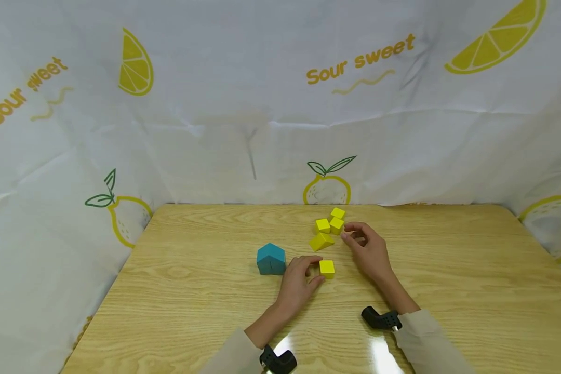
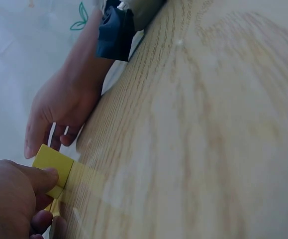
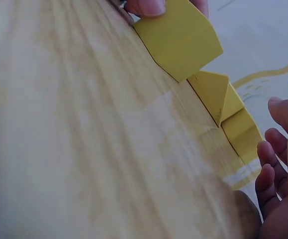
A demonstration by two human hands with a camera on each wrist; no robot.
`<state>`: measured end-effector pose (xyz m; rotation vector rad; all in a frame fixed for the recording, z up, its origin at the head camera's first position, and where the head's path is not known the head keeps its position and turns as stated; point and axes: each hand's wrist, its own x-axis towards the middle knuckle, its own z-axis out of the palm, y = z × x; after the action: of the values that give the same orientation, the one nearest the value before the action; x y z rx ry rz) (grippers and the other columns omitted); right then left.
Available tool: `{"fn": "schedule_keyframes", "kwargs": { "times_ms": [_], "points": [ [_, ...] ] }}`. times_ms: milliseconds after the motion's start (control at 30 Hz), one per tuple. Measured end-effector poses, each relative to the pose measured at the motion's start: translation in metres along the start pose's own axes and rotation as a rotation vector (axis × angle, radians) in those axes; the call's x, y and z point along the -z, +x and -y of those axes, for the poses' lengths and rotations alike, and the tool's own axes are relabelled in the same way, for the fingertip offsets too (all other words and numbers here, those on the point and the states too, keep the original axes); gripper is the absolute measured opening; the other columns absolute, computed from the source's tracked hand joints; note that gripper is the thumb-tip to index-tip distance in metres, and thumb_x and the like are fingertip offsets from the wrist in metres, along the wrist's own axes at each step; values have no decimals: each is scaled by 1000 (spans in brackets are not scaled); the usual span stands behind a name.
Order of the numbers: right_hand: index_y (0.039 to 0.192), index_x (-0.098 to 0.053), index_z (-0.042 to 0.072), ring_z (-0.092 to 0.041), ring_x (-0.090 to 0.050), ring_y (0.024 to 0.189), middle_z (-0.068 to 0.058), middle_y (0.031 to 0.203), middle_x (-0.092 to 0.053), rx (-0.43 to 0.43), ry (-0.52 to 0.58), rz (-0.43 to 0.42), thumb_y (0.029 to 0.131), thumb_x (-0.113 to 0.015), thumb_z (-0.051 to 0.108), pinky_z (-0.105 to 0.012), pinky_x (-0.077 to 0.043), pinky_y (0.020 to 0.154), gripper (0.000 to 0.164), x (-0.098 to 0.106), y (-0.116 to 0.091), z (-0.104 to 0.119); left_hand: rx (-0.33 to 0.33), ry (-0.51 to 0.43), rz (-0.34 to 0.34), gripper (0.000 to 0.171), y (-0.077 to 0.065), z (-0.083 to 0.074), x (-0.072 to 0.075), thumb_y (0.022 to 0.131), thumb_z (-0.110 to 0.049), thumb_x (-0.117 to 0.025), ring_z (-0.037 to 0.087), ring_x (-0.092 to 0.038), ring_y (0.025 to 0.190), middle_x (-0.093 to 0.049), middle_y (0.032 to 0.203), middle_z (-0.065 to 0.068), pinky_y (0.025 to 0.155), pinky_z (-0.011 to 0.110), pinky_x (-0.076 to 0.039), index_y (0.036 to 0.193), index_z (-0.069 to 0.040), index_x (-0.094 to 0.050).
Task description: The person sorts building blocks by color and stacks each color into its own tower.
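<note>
On the table (image 1: 191, 291), our right hand (image 1: 370, 255) holds nothing, fingers relaxed beside the yellow blocks (image 1: 323, 226); our left hand (image 1: 295, 284), near the blue shape (image 1: 271, 259), pinches a yellow cube (image 1: 326, 268) apart from them — we should press lightly, thumb and finger squarely on opposite faces.

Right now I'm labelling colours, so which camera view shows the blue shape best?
The head view: the blue shape stands beside the left hand, its top and front in plain sight. Neither wrist view shows any of it.
</note>
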<state>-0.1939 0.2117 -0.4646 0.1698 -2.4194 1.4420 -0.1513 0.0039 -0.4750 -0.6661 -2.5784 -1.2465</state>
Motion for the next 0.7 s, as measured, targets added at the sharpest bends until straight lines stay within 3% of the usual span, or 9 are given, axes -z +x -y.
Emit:
{"fn": "schedule_keyframes", "kwargs": {
  "times_ms": [300,700],
  "points": [
    [122,-59,5,-23,-57,92,-11,117,-59,20,2,19,93,-66,23,-18,-44,73,35,-3,11,-3,-9,8,-3,38,0,-1,1,82,-15,-77,6,-41,72,-54,83,-6,64,19,-37,118,-12,-65],
    [124,-57,5,-23,-58,95,-10,120,-58,-22,-39,11,91,-67,26,-17,-43,76,40,-3,20,-8,-9,7,-11,39,-2,-2,2,81,-16,-77,5,-41,72,-56,84,-5,64,19,-38,117,-11,-65]
  ]
}}
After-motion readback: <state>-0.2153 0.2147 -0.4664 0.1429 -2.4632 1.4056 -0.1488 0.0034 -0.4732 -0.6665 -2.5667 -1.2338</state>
